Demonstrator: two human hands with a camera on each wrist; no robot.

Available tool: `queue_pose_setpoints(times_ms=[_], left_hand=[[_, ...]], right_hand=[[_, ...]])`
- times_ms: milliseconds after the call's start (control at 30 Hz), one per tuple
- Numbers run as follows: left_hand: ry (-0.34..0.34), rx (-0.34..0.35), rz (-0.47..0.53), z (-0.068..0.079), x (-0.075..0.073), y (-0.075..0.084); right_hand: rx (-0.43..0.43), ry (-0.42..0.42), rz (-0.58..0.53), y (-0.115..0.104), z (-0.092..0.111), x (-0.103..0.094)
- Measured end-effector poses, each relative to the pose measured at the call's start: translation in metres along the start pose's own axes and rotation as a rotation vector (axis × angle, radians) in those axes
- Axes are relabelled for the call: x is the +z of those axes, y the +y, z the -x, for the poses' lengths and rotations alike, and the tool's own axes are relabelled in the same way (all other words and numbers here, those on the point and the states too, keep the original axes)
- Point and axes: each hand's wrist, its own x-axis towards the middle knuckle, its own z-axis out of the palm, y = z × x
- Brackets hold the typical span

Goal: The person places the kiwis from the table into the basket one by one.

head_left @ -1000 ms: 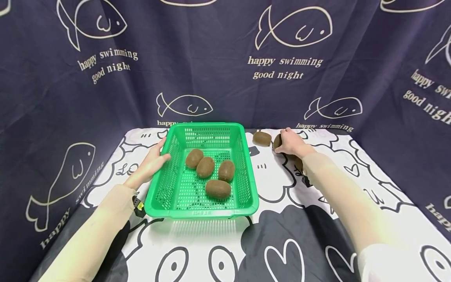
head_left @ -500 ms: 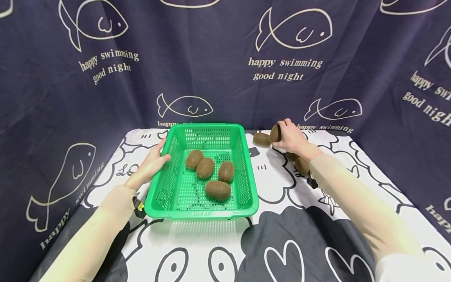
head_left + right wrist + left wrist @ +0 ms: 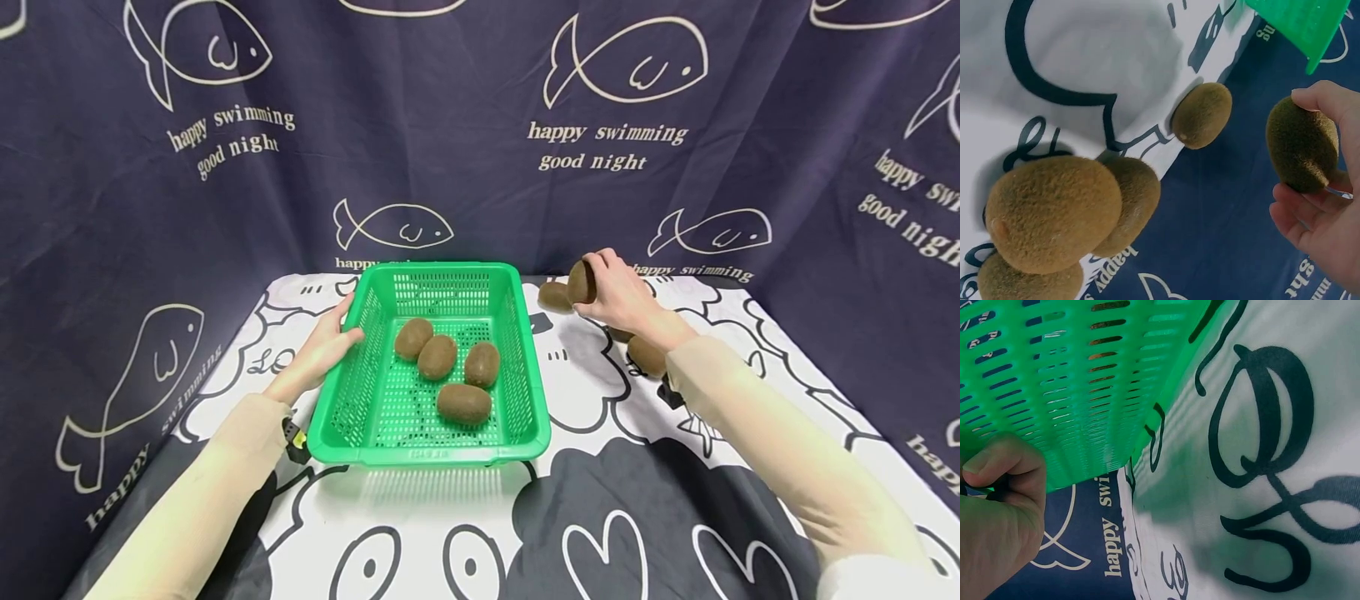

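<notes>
In the head view my right hand (image 3: 621,293) pinches a brown kiwi (image 3: 581,282) above the cloth, right of the basket. The right wrist view shows thumb and fingertips on either side of this kiwi (image 3: 1300,147). A green plastic basket (image 3: 430,456) stands in the middle of the table with several kiwis (image 3: 465,403) lying in it. At its left side my left hand (image 3: 321,346) grips the rim, thumb on top; in the left wrist view the left hand (image 3: 1007,512) is beside the slotted wall, part of its grip hidden.
One loose kiwi (image 3: 553,297) lies by the basket's far right corner. Other kiwis (image 3: 1054,212) sit clustered under my right wrist, partly hidden in the head view. A dark printed curtain (image 3: 480,150) hangs behind the black-and-white tablecloth (image 3: 585,375).
My right hand has lifted a kiwi off the cloth and moved slightly left with it, uncovering kiwis beneath the wrist. The left hand and the basket have stayed in place.
</notes>
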Motion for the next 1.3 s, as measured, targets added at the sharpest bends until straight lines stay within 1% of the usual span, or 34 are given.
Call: queue_pose_setpoints(times_ms=[200,433,700,1133,1300], left_hand=[[0.005,0.003,-0.006,0.000,0.000,0.000],[0.002,0.003,-0.003,0.000,0.001,0.000],[0.003,0.001,-0.016,0.002,0.000,0.001],[0.005,-0.005,-0.014,0.001,0.000,0.001],[0.000,-0.006,-0.015,0.001,0.000,0.002]], right_hand=[[-0.033,0.022,-0.034,-0.013,0.000,-0.003],[-0.080,0.026,-0.065,-0.032,-0.003,-0.009],[-0.149,0.040,-0.072,-0.053,-0.006,-0.015],[-0.276,0.074,-0.083,-0.087,-0.008,-0.014],[-0.314,0.071,-0.104,-0.100,-0.006,-0.013]])
